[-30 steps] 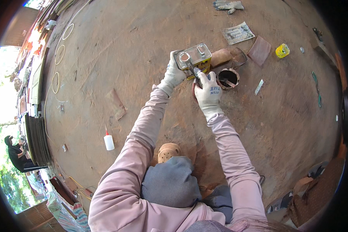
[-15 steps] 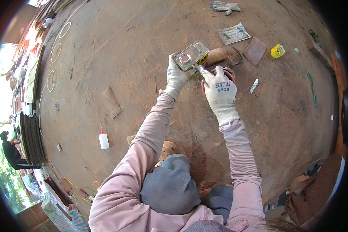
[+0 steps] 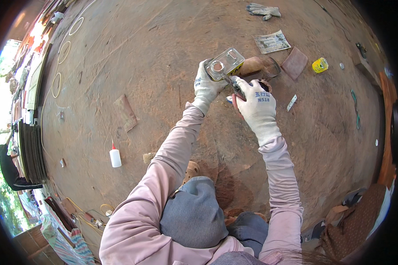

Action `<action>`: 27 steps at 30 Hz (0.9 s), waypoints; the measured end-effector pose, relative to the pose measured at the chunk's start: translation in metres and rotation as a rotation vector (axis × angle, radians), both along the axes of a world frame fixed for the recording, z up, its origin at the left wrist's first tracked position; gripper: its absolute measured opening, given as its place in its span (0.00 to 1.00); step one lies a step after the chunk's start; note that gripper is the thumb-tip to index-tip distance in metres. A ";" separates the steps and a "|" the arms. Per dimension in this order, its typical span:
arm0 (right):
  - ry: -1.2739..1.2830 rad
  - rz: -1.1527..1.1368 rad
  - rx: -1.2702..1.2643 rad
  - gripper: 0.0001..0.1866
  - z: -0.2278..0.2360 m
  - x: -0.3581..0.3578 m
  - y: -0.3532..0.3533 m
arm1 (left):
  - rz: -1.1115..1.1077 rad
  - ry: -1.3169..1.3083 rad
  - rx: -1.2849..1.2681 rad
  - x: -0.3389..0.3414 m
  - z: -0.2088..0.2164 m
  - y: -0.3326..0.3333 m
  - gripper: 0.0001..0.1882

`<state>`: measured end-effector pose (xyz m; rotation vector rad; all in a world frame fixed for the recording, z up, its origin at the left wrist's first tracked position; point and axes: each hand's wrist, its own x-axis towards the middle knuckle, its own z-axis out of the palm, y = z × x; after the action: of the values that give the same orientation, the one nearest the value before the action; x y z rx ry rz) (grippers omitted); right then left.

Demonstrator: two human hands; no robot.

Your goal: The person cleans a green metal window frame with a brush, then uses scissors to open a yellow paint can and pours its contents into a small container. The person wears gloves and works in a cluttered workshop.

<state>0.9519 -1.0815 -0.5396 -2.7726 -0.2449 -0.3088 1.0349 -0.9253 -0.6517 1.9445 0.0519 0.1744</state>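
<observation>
My left hand (image 3: 206, 91), in a white work glove, is closed around a rectangular metal tin (image 3: 227, 60). The tin has a round opening on its silver top and yellow and black sides. My right hand (image 3: 258, 106), gloved too, grips red-handled pliers (image 3: 238, 92), whose dark jaws reach the tin's near right edge. Most of the pliers' handles are hidden by the glove. Just past the tin, a brown cylindrical piece (image 3: 252, 65) lies on the ground. Behind my right fingers a dark reddish-brown object shows only in part.
On the dirt floor lie a printed sheet (image 3: 272, 42), a brown flat piece (image 3: 295, 63), a yellow can (image 3: 320, 65), a spare glove (image 3: 264, 10) and a white squeeze bottle (image 3: 115, 158). A pale hose (image 3: 56, 84) runs along the left. A person (image 3: 14, 165) is at far left.
My right hand has shifted slightly down and right, and the pliers' dark jaws now show more plainly against the tin. The whole view has shifted a little.
</observation>
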 end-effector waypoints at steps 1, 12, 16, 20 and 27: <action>0.091 0.016 0.145 0.18 -0.002 -0.001 -0.001 | -0.016 0.009 0.002 0.001 0.000 0.001 0.46; 0.724 0.006 1.495 0.18 -0.035 -0.033 -0.003 | -0.224 0.524 -0.823 -0.093 0.028 0.014 0.29; 0.415 0.088 0.907 0.23 -0.031 -0.045 0.000 | -0.563 0.866 -0.994 -0.113 0.048 0.012 0.35; 0.217 0.052 -0.103 0.28 -0.015 -0.057 -0.001 | -0.538 0.821 -1.141 -0.123 0.062 0.011 0.31; 0.196 0.039 -0.150 0.31 0.008 -0.074 0.009 | -0.400 0.604 -0.968 -0.126 0.039 0.008 0.24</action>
<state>0.8777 -1.0721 -0.5317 -2.9158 -0.2834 -0.0084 0.9087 -0.9169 -0.6129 0.9476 0.1173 -0.6090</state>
